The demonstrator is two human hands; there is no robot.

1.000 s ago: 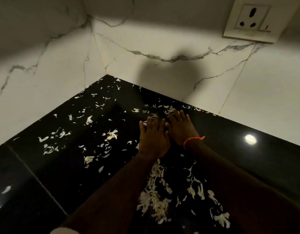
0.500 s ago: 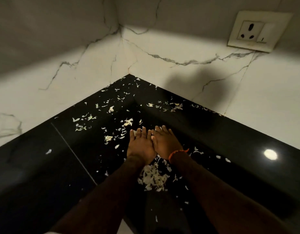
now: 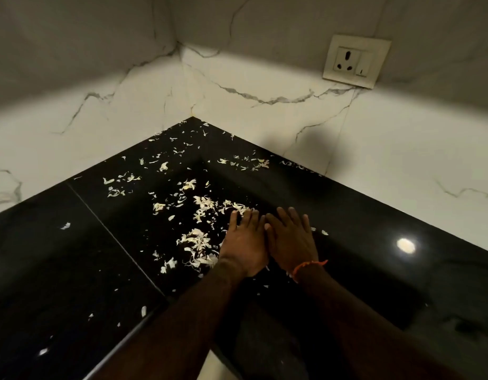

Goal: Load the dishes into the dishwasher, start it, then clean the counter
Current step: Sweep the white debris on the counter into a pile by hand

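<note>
Black counter, pale scraps, marble walls

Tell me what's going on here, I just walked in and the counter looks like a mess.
A person is clearing pale scraps off the black counter bare-handed. The left hand and right hand lie flat side by side on the surface, fingers straight, next to a loose pile of scraps. Many more bits lie scattered toward the corner where the marble walls meet. A wall socket sits upper right. The counter is not yet clean.
</note>
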